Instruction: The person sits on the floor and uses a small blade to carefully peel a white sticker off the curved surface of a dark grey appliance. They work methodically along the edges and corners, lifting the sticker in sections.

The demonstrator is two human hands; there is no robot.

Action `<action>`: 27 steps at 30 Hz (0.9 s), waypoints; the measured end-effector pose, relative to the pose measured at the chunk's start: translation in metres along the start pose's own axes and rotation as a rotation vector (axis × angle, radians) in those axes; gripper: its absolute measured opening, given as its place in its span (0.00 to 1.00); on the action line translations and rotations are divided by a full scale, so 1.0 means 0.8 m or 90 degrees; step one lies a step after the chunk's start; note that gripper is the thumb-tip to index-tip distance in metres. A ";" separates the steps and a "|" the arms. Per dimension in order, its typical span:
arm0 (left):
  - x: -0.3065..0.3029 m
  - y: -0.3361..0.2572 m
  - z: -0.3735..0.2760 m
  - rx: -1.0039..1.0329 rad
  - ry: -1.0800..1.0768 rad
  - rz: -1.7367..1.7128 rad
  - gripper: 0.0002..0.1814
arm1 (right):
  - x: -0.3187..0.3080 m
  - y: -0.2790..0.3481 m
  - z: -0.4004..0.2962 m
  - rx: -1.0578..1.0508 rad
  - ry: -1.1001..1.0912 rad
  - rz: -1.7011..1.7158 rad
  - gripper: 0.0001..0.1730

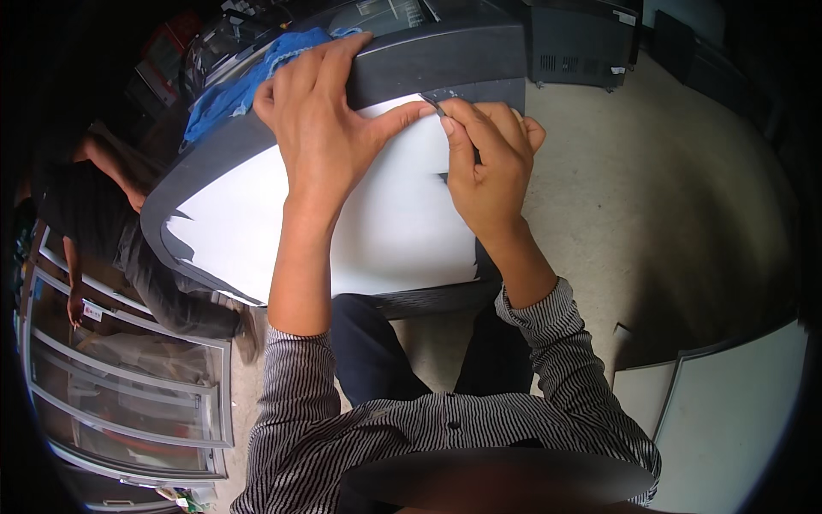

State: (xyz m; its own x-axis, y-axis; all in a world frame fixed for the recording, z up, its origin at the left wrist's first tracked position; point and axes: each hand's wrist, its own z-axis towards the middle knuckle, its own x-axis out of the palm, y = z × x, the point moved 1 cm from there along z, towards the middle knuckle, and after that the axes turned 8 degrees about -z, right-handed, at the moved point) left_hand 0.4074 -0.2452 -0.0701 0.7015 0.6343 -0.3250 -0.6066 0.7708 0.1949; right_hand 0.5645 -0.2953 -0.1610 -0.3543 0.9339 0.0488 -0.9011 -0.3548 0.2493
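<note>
A large dark grey cabinet with a white sheet on its face lies before me. My left hand is spread over the sheet's upper edge and the grey rim, its fingertips over the rim and its thumb stretched right along the sheet's edge. Between the thumb and fingers of my right hand is a small dark blade-like tool, its tip at the sheet's top edge, close to my left thumb. Ragged dark patches show at the sheet's left and right edges. A blue cloth lies on the cabinet beside my left fingers.
At the left a co-worker in dark clothes stands close to the cabinet. Glass-fronted, metal-framed doors are at the lower left. A dark appliance with vents stands at the upper right, and pale panels are at the lower right.
</note>
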 end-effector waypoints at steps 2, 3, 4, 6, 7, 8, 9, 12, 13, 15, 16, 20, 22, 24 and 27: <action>0.001 0.000 0.000 0.002 -0.005 -0.006 0.46 | -0.001 -0.001 0.001 -0.006 -0.002 0.001 0.09; 0.001 0.000 0.000 0.000 -0.003 -0.008 0.46 | -0.001 -0.001 0.001 -0.008 -0.004 0.001 0.09; 0.002 0.000 -0.001 -0.002 -0.002 -0.010 0.46 | -0.001 -0.002 0.001 -0.010 -0.006 0.001 0.09; 0.002 -0.001 -0.001 -0.003 0.001 -0.009 0.47 | -0.001 -0.004 0.000 -0.016 -0.010 0.001 0.09; 0.001 -0.001 -0.001 -0.004 0.003 -0.009 0.47 | 0.000 -0.004 0.000 -0.019 -0.012 0.002 0.09; 0.001 0.000 -0.001 -0.003 0.002 -0.009 0.47 | 0.000 -0.004 0.000 -0.022 -0.015 0.004 0.09; 0.001 0.000 -0.001 -0.002 0.000 -0.011 0.47 | 0.000 -0.004 0.000 -0.025 -0.018 0.005 0.09; 0.005 0.006 -0.002 0.022 -0.018 -0.017 0.47 | 0.000 -0.004 0.000 -0.032 -0.021 0.006 0.09; 0.006 0.008 -0.002 0.033 -0.027 -0.019 0.47 | 0.000 -0.004 0.000 -0.033 -0.022 0.006 0.09; 0.005 0.008 -0.003 0.034 -0.026 -0.015 0.48 | 0.000 -0.004 0.000 -0.038 -0.018 0.007 0.09; 0.004 0.009 -0.003 0.035 -0.025 -0.013 0.48 | 0.000 -0.003 0.000 -0.040 -0.016 0.007 0.09; 0.006 0.008 -0.004 0.029 -0.015 -0.025 0.48 | 0.002 -0.008 -0.004 -0.071 -0.040 -0.033 0.09; 0.001 0.008 -0.003 0.026 -0.006 -0.018 0.48 | 0.002 -0.003 -0.005 -0.090 -0.057 -0.084 0.09; -0.002 0.007 -0.003 0.027 0.000 -0.026 0.48 | 0.005 -0.001 -0.008 -0.104 -0.086 -0.112 0.10; -0.006 0.001 -0.002 0.008 0.023 -0.041 0.48 | 0.007 -0.003 -0.015 -0.120 -0.108 -0.143 0.11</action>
State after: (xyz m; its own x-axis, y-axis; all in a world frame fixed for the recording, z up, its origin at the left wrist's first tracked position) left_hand 0.4028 -0.2475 -0.0699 0.7253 0.5804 -0.3703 -0.5552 0.8111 0.1838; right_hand 0.5618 -0.2894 -0.1726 -0.1087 0.9782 0.1771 -0.9880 -0.1259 0.0889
